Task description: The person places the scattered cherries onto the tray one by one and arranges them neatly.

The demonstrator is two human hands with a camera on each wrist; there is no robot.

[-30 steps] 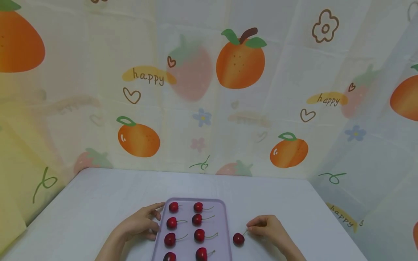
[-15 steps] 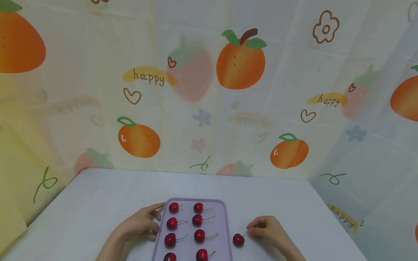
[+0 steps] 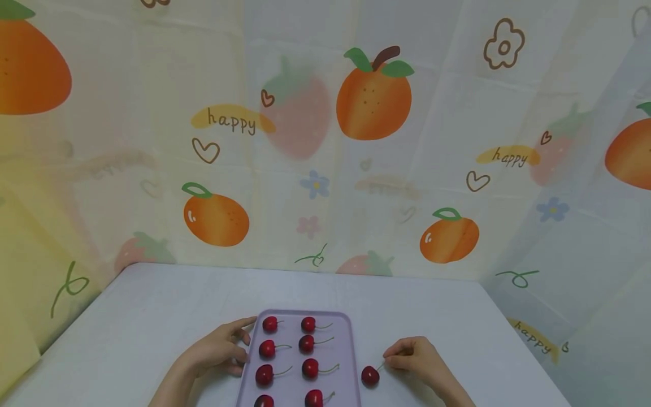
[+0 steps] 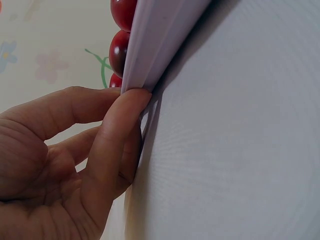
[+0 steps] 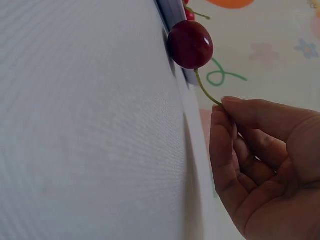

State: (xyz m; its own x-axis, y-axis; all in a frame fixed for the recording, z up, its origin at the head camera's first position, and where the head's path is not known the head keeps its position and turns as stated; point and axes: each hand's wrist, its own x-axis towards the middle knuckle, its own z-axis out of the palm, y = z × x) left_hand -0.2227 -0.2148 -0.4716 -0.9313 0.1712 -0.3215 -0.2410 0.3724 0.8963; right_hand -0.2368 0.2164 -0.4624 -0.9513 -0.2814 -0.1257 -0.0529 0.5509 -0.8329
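Note:
Beside the right wall of a pale purple tray, a dark red cherry sits at the white tabletop. My right hand pinches the tip of its thin green stem between thumb and forefinger; the other fingers fold inward in the right wrist view. On the tray, several cherries lie in two columns, with stems pointing right. At the tray's left side, my left hand rests its fingertips against the outer wall, some fingers loosely bent. The tray's near end falls outside the head view.
The white table extends behind the tray and to both sides. A fruit-printed cloth hangs along the table's back and sides.
The cherry by the tray has shifted very slightly left and toward me, its stem still pinched by my right hand. My left hand stays in place at the tray.

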